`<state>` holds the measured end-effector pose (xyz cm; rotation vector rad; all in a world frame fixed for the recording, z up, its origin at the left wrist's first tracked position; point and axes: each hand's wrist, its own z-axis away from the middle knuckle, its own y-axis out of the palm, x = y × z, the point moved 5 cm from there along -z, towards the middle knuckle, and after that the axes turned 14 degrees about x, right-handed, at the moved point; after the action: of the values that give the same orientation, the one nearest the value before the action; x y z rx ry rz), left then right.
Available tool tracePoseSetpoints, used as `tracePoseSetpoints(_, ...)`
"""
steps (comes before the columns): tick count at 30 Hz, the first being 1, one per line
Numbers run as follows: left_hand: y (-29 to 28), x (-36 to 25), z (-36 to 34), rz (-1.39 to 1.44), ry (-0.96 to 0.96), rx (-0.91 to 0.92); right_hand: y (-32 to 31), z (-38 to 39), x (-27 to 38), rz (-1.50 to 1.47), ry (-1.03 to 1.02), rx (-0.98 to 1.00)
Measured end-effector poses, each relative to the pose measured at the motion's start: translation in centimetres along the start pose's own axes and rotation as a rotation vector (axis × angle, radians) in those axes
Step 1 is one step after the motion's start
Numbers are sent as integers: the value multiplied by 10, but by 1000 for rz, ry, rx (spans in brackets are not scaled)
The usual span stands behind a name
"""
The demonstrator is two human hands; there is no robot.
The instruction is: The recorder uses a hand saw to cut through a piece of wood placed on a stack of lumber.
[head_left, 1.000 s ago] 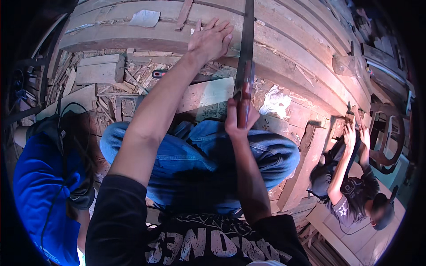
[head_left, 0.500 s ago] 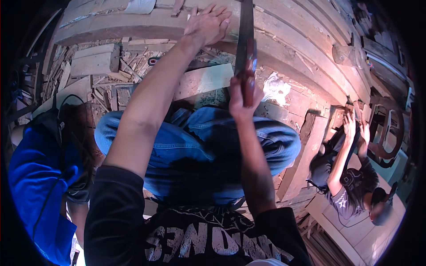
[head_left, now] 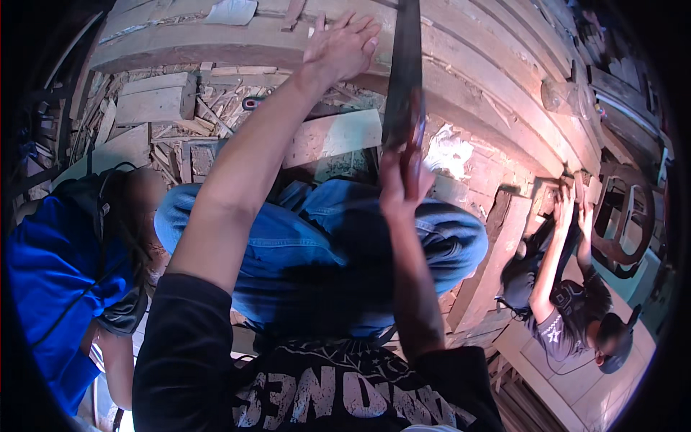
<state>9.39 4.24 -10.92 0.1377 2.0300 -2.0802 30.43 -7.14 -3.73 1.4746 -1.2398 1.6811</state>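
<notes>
Drawn back toward the person's lap since half a second earlier, the saw [head_left: 405, 65] sat lower, and the right hand [head_left: 403, 180] had come down with it, closed around the reddish-brown handle [head_left: 415, 147]. Its dark blade pointed away from the person, reaching over the long planks [head_left: 245, 45]. Just left of the blade, the left hand [head_left: 342, 50] lay palm down on the planks with its fingers a little spread, much where it had been. Nearer the knees of the jeans [head_left: 288, 237], a pale board [head_left: 335, 137] lay left of the saw handle, and a crumpled white thing [head_left: 448, 150] lay to its right. A wooden block [head_left: 155, 97] rested among wood scraps farther left. Over at the right, a co-worker in a cap [head_left: 576, 317] had both arms stretched toward some wood.
</notes>
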Motion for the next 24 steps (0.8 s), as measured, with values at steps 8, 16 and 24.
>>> tracePoseSetpoints(8,0,-1,8,20,-22,26,11,3,4,13,-122,-37)
tracePoseSetpoints(16,1,2,5,14,-45,52,8,10,16,79,-168,-10)
tracePoseSetpoints(24,-2,2,1,21,-37,59,10,16,13,-27,-120,-2)
